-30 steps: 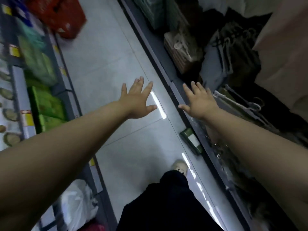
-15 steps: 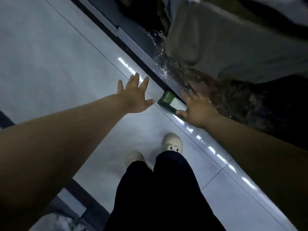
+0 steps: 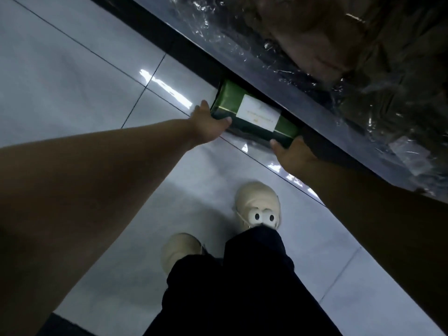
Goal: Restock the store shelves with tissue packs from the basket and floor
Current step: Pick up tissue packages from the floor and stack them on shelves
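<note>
A green tissue pack (image 3: 254, 112) with a white label lies on the floor (image 3: 72, 81) at about 12 o'clock from the person's pale shoes (image 3: 257, 204), pushed against the dark base of the shelf (image 3: 278, 76). Its length runs from 10 o'clock to 4 o'clock. It is still flat on the tiles, not yet lifted.

The left hand (image 3: 208, 127) holds the pack's 10 o'clock end, with the thumb laid along the near face and the fingers wrapped out of sight round the far side. The right hand (image 3: 291, 156) is at the 4 o'clock end with its thumb pressed to the near corner. Its fingers are lost in the shadow under the shelf, so it is plainly touching the pack, but I cannot tell whether it has fully closed.

As for progress, this looks like the pick-up of a floor pack, at the moment of taking hold. Raising it and setting it on a shelf are still to come. Neither the basket nor the tissue shelving is in view, so how many packs remain cannot be judged. The ledge overhead, from 12 to 3 o'clock, carries dark goods in crinkled clear plastic (image 3: 339, 44), not tissues, so the pack probably belongs elsewhere
</note>
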`<state>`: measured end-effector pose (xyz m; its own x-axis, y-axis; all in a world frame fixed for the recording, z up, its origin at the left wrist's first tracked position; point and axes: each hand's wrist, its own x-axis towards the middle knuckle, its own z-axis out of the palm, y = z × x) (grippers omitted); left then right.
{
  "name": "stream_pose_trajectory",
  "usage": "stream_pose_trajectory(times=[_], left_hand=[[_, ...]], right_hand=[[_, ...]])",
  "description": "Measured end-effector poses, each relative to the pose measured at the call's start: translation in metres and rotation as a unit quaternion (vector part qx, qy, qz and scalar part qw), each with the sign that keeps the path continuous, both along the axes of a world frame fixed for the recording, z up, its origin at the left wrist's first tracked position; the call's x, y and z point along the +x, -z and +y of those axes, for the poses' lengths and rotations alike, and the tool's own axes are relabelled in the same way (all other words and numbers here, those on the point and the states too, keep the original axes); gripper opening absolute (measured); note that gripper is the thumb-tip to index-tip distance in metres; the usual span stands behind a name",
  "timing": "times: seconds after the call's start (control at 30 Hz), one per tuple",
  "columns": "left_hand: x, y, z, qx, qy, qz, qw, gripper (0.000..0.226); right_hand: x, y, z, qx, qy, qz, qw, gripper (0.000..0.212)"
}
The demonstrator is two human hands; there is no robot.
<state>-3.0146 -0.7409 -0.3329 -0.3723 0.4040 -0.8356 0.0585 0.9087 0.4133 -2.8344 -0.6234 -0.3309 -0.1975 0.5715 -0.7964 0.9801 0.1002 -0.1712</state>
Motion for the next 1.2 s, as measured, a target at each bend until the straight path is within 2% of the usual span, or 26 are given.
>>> stream_pose_trajectory(times=[0.1,0.17,0.27,0.37,0.47,0.6,0.67,0.73,0.77,0.87,0.93,1.0,1.03,1.1,1.2], left_hand=[[0.004,0.039,0.014,0.044,-0.093,-0.06,0.993,0.061],[0.006,0.049,0.014,0.052,-0.157,-0.063,0.984,0.059],[0.013,0.031,-0.013,0.033,-0.23,-0.069,0.97,0.077],[0.014,-0.019,-0.05,0.038,-0.322,-0.109,0.94,0.073],[0.011,-0.087,-0.081,0.055,-0.423,-0.189,0.885,0.069],[0.012,-0.19,-0.123,0.086,-0.483,-0.192,0.85,0.053],[0.008,-0.25,-0.141,0.093,-0.527,-0.184,0.825,0.045],[0.003,-0.316,-0.159,0.117,-0.553,-0.18,0.805,0.037],[0.001,-0.349,-0.168,0.13,-0.555,-0.181,0.802,0.032],[0.0,-0.445,-0.2,0.185,-0.551,-0.192,0.79,0.026],[0.003,-0.497,-0.222,0.206,-0.555,-0.176,0.786,0.025],[0.003,-0.543,-0.238,0.224,-0.55,-0.135,0.793,0.031],[0.004,-0.562,-0.246,0.233,-0.548,-0.11,0.796,0.037],[0.002,-0.595,-0.262,0.254,-0.549,-0.072,0.793,0.047],[-0.001,-0.645,-0.283,0.295,-0.54,-0.04,0.787,0.049]], right_hand=[[-0.009,0.039,0.012,0.023,0.126,0.035,0.991,0.073],[-0.015,0.05,0.019,0.026,0.177,0.057,0.982,0.079],[-0.008,0.036,0.014,0.034,0.193,0.08,0.977,0.092],[-0.011,-0.008,-0.002,0.006,0.201,0.131,0.971,0.082],[-0.025,-0.068,-0.023,-0.027,0.262,0.177,0.948,0.066],[-0.037,-0.168,-0.054,-0.074,0.3,0.211,0.927,0.03],[-0.049,-0.225,-0.069,-0.122,0.302,0.237,0.915,0.026],[-0.066,-0.289,-0.083,-0.153,0.294,0.255,0.908,0.039],[-0.075,-0.323,-0.088,-0.161,0.286,0.263,0.907,0.04],[-0.095,-0.418,-0.107,-0.196,0.244,0.308,0.898,0.017],[-0.106,-0.472,-0.121,-0.197,0.205,0.339,0.897,0.017],[-0.119,-0.52,-0.135,-0.179,0.176,0.369,0.895,0.016],[-0.124,-0.541,-0.142,-0.182,0.169,0.38,0.891,0.007],[-0.132,-0.58,-0.159,-0.197,0.157,0.394,0.884,0.012],[-0.143,-0.634,-0.183,-0.205,0.129,0.422,0.874,0.014]])
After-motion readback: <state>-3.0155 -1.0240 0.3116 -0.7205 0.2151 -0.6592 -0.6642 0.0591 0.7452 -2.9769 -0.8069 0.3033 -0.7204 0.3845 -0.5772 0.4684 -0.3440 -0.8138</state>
